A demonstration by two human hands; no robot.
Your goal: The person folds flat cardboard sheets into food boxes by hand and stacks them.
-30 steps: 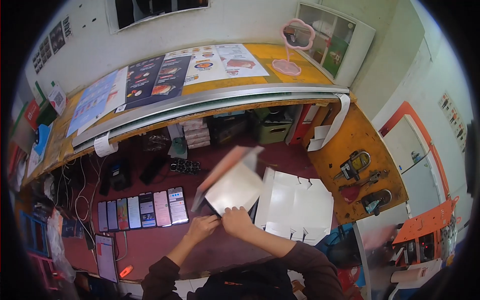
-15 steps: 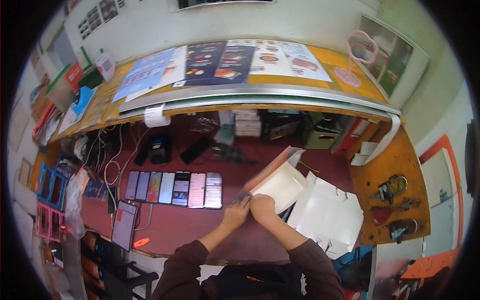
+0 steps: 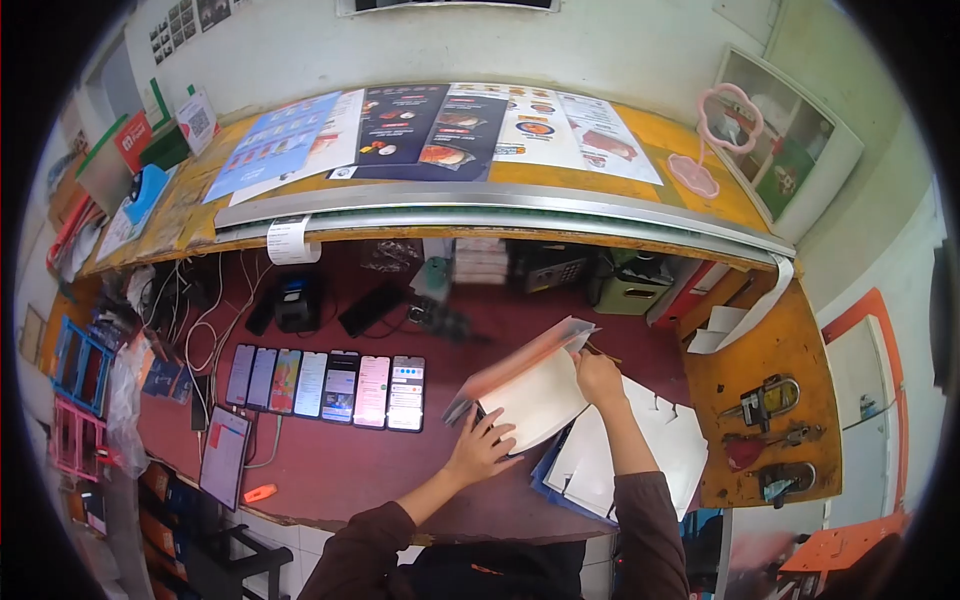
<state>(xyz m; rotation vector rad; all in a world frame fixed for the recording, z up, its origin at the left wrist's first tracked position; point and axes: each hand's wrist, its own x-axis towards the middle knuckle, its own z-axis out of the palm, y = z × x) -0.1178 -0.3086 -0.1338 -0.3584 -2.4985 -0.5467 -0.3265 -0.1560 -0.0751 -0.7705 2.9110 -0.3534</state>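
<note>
An open book or bound stack of paper (image 3: 535, 395) lies in front of me, its reddish-edged left leaves raised at a slant. My left hand (image 3: 480, 450) rests with fingers spread over the lower left of its white page. Closed at the upper right edge of that page is my right hand (image 3: 600, 380), pinching it. To the right, partly behind my right forearm, are more white sheets (image 3: 670, 450) with small slits along the edges. Something blue, perhaps a folder (image 3: 548, 475), shows beneath them.
Left of the book several lit phones (image 3: 357, 390) lie in a row. A tablet (image 3: 225, 455) and an orange marker (image 3: 260, 493) are near the front edge. Padlocks (image 3: 768, 402) lie on the wooden ledge at right. A shelf (image 3: 500, 205) with posters overhangs the back.
My right hand has moved up and right, from beside my left hand to the page's upper edge. My left fingers have spread over the page. The camera view has shifted slightly.
</note>
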